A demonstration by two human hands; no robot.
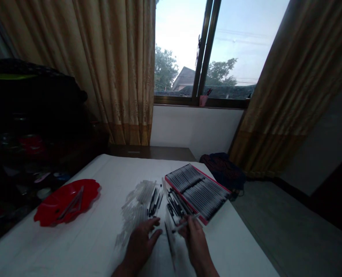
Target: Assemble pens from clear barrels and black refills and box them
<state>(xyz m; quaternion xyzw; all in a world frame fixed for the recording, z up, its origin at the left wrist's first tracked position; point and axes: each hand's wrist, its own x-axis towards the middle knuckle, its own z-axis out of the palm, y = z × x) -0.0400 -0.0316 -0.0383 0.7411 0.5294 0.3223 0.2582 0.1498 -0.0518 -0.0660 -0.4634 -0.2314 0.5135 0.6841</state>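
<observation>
Clear plastic tubes [134, 219] lie in a loose pile on the white tabletop. My left hand [143, 240] is over the pile's near right edge, thumb and fingers apart, holding nothing. Black-tipped pen parts [155, 203] lie just beyond it. My right hand [192, 234] pinches a slim clear pen [188, 222] near the open box. More dark pen parts [175, 206] are scattered beside that hand. The red-edged box [198, 188] holds rows of pens, set at an angle. Between my hands a long thin dark piece [169, 240] shows, blurred.
A red scalloped plate [68, 202] with a clear piece in it sits on the left of the white table [101, 238]. Dark cluttered shelves stand at the left. Beyond the table are curtains, a window and a dark cloth bundle [224, 169].
</observation>
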